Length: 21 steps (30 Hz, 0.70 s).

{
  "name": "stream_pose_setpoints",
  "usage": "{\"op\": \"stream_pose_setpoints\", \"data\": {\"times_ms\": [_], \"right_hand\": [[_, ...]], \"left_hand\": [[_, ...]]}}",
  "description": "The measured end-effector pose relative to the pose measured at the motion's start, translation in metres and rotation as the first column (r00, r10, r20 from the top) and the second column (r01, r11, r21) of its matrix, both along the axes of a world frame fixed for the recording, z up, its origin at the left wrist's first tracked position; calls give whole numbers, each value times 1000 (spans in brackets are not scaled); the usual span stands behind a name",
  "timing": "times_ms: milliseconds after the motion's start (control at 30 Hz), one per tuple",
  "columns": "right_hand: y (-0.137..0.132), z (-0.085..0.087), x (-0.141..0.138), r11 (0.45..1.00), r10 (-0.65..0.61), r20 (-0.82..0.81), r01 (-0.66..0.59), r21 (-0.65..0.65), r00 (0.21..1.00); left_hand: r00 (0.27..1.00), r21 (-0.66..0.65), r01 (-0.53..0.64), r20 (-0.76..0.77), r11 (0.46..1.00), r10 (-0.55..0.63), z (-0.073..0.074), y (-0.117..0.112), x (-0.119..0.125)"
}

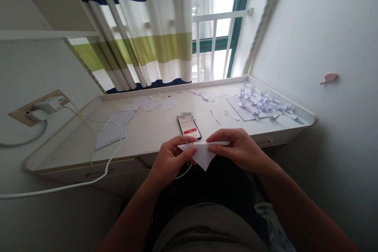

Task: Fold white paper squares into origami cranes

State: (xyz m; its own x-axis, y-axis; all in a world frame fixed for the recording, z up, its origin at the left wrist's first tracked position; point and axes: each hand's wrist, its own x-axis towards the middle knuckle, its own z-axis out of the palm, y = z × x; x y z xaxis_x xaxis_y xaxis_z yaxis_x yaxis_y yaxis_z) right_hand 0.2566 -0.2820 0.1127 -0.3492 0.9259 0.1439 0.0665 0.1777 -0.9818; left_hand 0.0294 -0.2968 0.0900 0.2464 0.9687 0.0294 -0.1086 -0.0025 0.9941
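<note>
A white sheet of paper (204,158), folded into a triangle with its point downward, is held in front of the desk's near edge. My left hand (175,158) pinches its left part between thumb and fingers. On the other side, my right hand (233,147) grips the right part along the top fold, thumb on the near face. Just beyond the paper lies a phone (189,126) with a timer on its screen. Parts of the fingers behind the paper are hidden.
Many folded paper cranes (262,104) stand at the desk's right end, some on a sheet. Stacked paper (113,128) lies at left, with paper strips (215,116) toward the middle. A white cable (109,165) hangs across the left front edge from a wall socket (38,108).
</note>
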Motion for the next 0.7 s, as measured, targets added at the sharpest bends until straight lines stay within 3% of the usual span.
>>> {"op": "stream_pose_setpoints", "data": {"times_ms": [200,467,700], "right_hand": [[-2,0,6,997,55,53,-52,-65,997],[0,-1,13,986,118,12,-116,-122,993],[2,0,22,975,161,-4,-159,-156,987]], "left_hand": [[996,-13,-50,-71,999,49,-2,1,3],[995,-65,-62,-80,996,57,4,1,1],[996,-117,-66,-70,991,58,0,3,3]]}}
